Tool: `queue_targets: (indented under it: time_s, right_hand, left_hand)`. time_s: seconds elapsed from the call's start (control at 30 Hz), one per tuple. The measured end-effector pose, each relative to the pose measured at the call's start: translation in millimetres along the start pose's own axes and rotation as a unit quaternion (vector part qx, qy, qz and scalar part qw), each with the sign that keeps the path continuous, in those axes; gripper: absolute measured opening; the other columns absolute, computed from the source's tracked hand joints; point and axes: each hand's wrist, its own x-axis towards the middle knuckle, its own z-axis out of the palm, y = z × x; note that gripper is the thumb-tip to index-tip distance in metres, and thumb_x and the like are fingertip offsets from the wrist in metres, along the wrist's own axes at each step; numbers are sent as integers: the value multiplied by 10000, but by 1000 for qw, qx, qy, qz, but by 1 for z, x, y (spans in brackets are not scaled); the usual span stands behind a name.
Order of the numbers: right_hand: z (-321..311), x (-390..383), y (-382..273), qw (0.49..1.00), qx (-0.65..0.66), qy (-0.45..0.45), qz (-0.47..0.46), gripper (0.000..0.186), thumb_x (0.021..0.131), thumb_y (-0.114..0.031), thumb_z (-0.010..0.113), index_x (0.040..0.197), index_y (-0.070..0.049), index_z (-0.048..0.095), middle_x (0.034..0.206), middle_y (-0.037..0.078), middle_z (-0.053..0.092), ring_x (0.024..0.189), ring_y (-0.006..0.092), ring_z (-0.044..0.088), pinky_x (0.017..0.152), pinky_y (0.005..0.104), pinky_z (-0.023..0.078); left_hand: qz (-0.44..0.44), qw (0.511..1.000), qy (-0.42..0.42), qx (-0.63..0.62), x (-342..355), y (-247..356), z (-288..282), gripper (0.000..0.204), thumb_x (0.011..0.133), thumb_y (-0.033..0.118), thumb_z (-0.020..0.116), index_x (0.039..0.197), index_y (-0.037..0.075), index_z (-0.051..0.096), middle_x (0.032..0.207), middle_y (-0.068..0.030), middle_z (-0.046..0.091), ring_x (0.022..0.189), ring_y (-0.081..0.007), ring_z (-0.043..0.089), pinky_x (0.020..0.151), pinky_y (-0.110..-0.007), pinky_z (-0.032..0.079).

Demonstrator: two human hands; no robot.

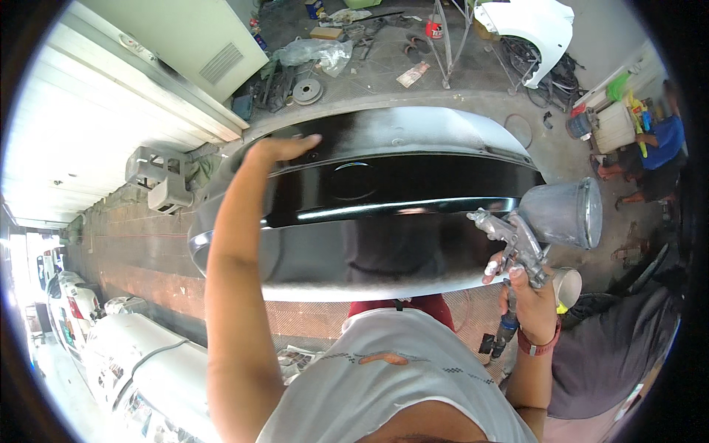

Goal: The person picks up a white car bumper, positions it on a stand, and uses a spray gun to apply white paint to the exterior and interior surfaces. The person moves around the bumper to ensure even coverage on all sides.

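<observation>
The spray gun (523,249) is gripped by the right hand (530,299), and its cup (561,214) is seen at the right end of the panel (443,179). The panel, partly black and partly white, is placed crosswise before the shirt (391,362). The left hand (289,148) is held open over the panel's far left part; whether the surface is touched cannot be told.

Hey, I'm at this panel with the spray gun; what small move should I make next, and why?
I'd probably lift your left hand clear of the panel: it's over the far left part, though whether it touches I can't tell. Your right hand grips the spray gun, and white still shows on the panel's far right.
</observation>
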Motion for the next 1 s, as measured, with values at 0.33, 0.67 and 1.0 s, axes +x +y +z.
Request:
queue_targets:
  time_s: [0.33,0.67,1.0]
  right_hand:
    - [47,-2,-16,999,3,20,39,440,1076,-335,622,1300,44,611,1027,122,712,825,136,697,484,212,501]
    - [4,-8,-14,996,29,25,77,677,1081,-234,622,1651,-31,319,1062,45,673,892,99,607,756,237,516]
    - [-130,-10,36,991,45,88,91,716,1076,-298,634,1655,-25,312,1030,37,674,723,53,536,702,212,486]
  left_hand:
    - [-111,967,202,-113,-38,-251,16,857,1067,699,282,1622,56,393,1671,-219,376,1584,-357,289,1290,-436,191]
    - [-80,987,124,-70,85,-142,-28,988,1010,815,234,1644,64,339,1694,-212,328,1595,-358,249,1287,-465,197]
    - [16,999,37,5,197,186,-39,1037,991,836,280,1667,49,259,1743,-202,193,1627,-324,146,1304,-457,138]
